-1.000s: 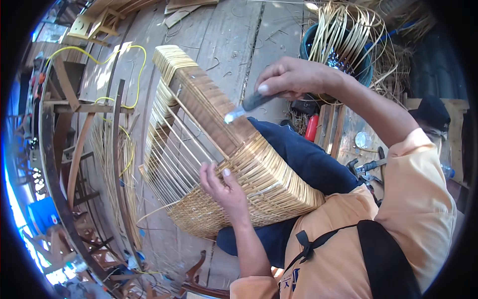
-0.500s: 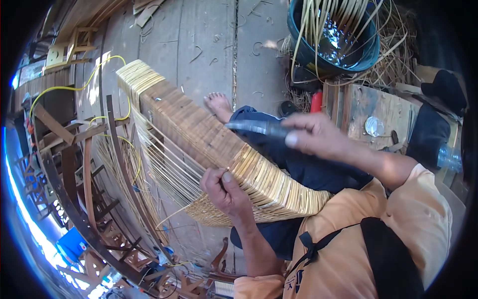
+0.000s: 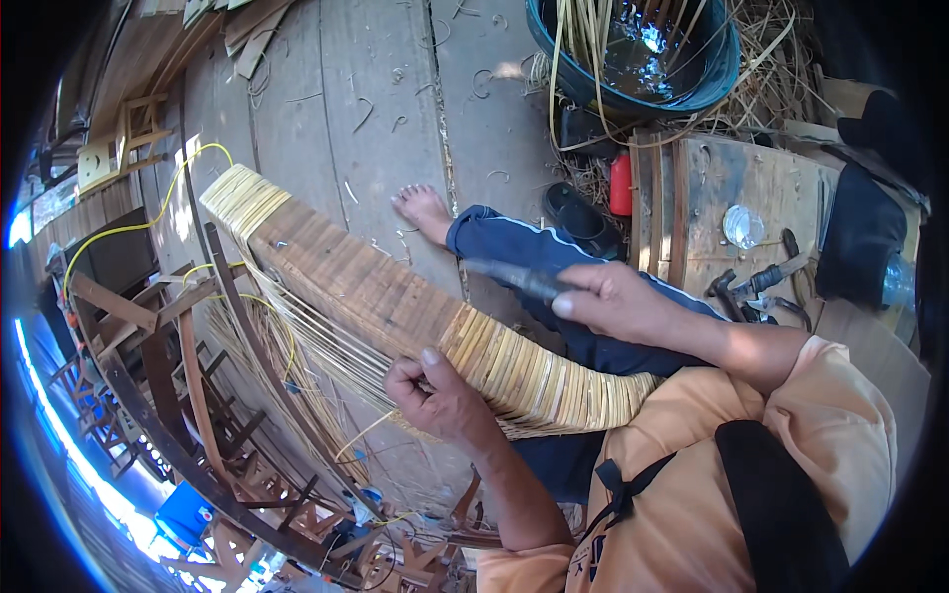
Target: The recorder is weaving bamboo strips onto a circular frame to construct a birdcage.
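Note:
A wooden frame (image 3: 361,287) lies slantwise across my lap, bare wood along its middle and wrapped with pale rattan (image 3: 554,381) at both ends. Long cane strands (image 3: 326,331) stretch along its left side. My left hand (image 3: 435,395) is closed at the frame's near left edge, beside the start of the wrapping; what its fingers pinch is hidden. Above the frame's right side, my right hand (image 3: 618,301) grips a dark-handled metal tool (image 3: 519,280), blurred by motion. The tool points left and seems apart from the frame.
A blue bucket (image 3: 736,74) of soaking cane strips stands at the far right. Pliers-like tools (image 3: 761,287) and a clear lid-like disc (image 3: 741,227) rest on a worn wooden board (image 3: 707,188). Wooden chair parts (image 3: 198,395) and a yellow cord (image 3: 148,222) crowd the left.
The view has shifted slightly. The frame's far end shows further left and lower. My right hand still holds the tool, which has dropped a little; my left hand stays by the same edge.

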Tool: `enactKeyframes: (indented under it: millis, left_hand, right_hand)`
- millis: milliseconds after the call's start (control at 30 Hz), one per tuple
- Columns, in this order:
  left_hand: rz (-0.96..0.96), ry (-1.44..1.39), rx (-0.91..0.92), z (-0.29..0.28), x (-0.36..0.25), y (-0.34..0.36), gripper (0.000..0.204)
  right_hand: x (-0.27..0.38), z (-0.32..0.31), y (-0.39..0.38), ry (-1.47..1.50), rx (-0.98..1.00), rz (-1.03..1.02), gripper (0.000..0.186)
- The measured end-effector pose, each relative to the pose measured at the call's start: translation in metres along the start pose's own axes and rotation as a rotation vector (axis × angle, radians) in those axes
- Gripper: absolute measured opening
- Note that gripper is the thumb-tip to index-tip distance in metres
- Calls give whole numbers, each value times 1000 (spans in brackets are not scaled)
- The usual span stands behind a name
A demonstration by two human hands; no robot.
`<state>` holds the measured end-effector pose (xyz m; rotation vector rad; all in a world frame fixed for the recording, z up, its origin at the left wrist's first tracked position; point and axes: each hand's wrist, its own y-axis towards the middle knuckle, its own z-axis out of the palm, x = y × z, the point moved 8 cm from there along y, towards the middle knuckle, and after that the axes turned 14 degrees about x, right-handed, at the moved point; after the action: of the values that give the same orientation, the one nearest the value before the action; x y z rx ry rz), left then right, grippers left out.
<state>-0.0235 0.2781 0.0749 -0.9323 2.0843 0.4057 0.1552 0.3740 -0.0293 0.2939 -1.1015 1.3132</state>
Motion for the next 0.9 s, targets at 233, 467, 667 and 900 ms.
enactKeyframes:
  millis: [233,467,667,900]
  left_hand:
    - [-15,25,-44,-5,2,-6,14]
    - [-50,-4,-206,-24,0,-33,11]
    - [-140,409,-258,-102,83,-42,16]
    - [-324,301,-217,-109,159,-141,40]
  right_hand:
    - [-15,15,-4,-160,152,30,33]
    - [-7,18,-15,-133,-6,-266,32]
    - [-44,51,-25,303,119,-152,19]
    - [-90,75,-35,163,28,106,25]
